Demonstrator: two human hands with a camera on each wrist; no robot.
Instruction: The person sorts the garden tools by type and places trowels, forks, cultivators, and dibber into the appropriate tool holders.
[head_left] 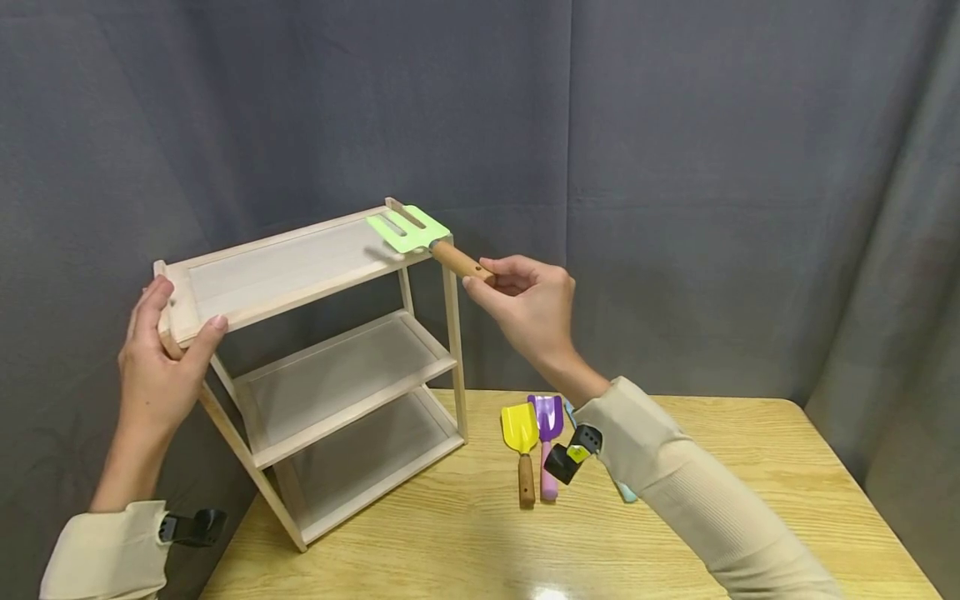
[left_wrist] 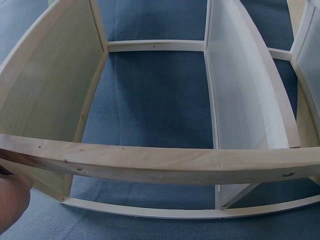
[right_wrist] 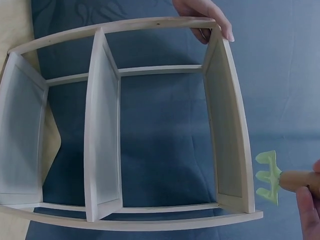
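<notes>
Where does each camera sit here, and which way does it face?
Head: worn on the head, looking forward and down at the shelf and table; left hand, right hand and sleeves show.
Left wrist: on that wrist, facing the shelf; part of that hand shows.
Right wrist: on that wrist, facing the shelf and green fork; both hands partly show.
Head and right wrist views share the green fork.

The rack [head_left: 337, 383] stood on the left of the desk [head_left: 420, 542], before the curtain [head_left: 675, 167]. Two shovels [head_left: 520, 429] lay side by side to its right. The hand fork [head_left: 429, 237] hung above its top shelf [head_left: 292, 254], at the right end.
</notes>
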